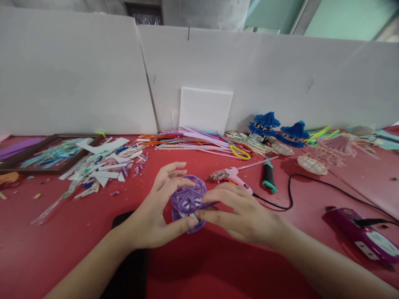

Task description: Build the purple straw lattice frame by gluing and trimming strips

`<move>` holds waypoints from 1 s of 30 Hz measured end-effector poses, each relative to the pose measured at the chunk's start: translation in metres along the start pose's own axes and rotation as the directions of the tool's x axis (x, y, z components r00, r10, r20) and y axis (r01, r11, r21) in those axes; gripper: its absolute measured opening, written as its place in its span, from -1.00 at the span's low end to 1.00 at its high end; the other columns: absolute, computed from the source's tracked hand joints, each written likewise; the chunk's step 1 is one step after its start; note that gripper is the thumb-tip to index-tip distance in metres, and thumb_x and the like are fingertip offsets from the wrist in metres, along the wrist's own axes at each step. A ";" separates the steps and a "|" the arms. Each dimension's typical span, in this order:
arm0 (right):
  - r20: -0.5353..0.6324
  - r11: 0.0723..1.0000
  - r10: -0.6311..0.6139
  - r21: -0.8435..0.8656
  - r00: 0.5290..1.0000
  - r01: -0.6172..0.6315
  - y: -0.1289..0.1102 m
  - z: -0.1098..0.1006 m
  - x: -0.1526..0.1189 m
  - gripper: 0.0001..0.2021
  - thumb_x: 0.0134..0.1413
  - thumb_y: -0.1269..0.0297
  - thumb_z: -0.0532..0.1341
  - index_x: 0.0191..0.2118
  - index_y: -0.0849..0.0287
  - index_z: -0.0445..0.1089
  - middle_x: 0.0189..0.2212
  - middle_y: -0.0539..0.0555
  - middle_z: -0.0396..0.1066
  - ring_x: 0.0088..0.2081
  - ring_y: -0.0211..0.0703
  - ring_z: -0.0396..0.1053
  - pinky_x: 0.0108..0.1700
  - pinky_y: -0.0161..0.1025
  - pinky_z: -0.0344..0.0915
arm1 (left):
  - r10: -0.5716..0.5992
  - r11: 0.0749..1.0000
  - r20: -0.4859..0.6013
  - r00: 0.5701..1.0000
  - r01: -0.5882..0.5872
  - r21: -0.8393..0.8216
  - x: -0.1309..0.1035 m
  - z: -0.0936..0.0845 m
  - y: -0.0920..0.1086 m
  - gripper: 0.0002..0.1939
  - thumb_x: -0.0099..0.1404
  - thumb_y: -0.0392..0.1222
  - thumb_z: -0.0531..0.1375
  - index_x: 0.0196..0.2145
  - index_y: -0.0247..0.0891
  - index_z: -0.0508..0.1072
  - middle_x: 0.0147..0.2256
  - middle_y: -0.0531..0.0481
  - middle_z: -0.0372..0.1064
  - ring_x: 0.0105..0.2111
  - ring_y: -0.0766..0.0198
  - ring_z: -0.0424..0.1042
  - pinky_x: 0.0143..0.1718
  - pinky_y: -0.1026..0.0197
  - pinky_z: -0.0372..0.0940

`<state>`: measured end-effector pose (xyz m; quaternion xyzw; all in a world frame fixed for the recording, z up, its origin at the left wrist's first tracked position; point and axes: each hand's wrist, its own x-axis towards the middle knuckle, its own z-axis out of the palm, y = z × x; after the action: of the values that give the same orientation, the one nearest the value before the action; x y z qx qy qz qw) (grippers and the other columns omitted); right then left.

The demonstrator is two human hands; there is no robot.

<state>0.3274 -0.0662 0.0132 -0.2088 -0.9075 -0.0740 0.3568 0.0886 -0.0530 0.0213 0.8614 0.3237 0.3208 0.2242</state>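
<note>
Between my two hands is a small round purple craft piece (190,195) built from pipe-cleaner strips, with white showing inside. My left hand (160,203) curves around its left side, the thumb pressing low at the front and the fingers over the top. At the right, my right hand (240,209) pinches a purple strip at the piece's edge between thumb and index finger. A pink hot glue gun (235,176) lies just behind my right hand, its nozzle pointing left.
Scissors with yellow handles (240,152) and pipe cleaners (199,141) lie at the back. A black-and-green tool (268,176), blue-roofed models (264,124) and a purple power strip (363,236) are to the right. Paper scraps (106,166) and a brown frame (62,168) fill the left.
</note>
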 end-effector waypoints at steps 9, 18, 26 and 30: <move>-0.009 1.000 -0.012 0.009 1.000 0.012 0.001 0.000 0.002 -0.76 0.30 0.46 0.11 -0.14 0.10 0.53 -0.19 0.10 0.49 -0.21 -0.17 0.39 -0.11 -0.20 0.34 | 0.050 0.978 0.021 0.999 -0.053 0.199 0.003 -0.007 0.015 -0.79 0.18 -0.24 0.22 -0.18 -0.13 0.44 0.19 -0.14 0.15 0.19 -0.06 0.18 0.19 -0.08 0.19; -0.022 0.999 -0.012 0.034 1.000 0.012 0.000 0.000 0.004 -0.71 0.30 0.49 0.07 -0.16 0.11 0.54 -0.21 0.10 0.52 -0.24 -0.17 0.39 -0.12 -0.19 0.36 | 0.120 0.944 0.136 0.983 -0.156 0.291 0.014 -0.015 0.018 -0.79 0.19 -0.33 0.16 -0.20 -0.16 0.46 0.18 -0.15 0.13 0.24 -0.04 0.08 0.22 -0.09 0.14; -0.043 0.998 -0.031 0.061 0.999 0.034 0.003 0.003 0.002 -0.74 0.29 0.51 0.06 -0.22 0.16 0.50 -0.24 0.08 0.54 -0.27 -0.17 0.38 -0.16 -0.21 0.35 | 0.106 0.951 0.117 0.987 -0.135 0.277 0.014 -0.009 0.020 -0.88 0.22 -0.29 0.16 -0.26 -0.21 0.45 0.16 -0.19 0.14 0.21 -0.07 0.11 0.19 -0.12 0.15; -0.068 0.995 -0.054 0.080 0.996 0.059 0.004 0.004 0.002 -0.75 0.30 0.52 0.05 -0.21 0.20 0.46 -0.26 0.10 0.55 -0.26 -0.18 0.40 -0.16 -0.22 0.35 | 0.081 0.961 0.090 0.993 -0.102 0.256 0.014 -0.005 0.019 -0.89 0.20 -0.29 0.16 -0.27 -0.21 0.42 0.15 -0.19 0.14 0.20 -0.07 0.11 0.20 -0.13 0.14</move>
<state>0.3253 -0.0611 0.0119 -0.1657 -0.9031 -0.0538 0.3924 0.1011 -0.0554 0.0415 0.9094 0.3139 0.2512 0.1068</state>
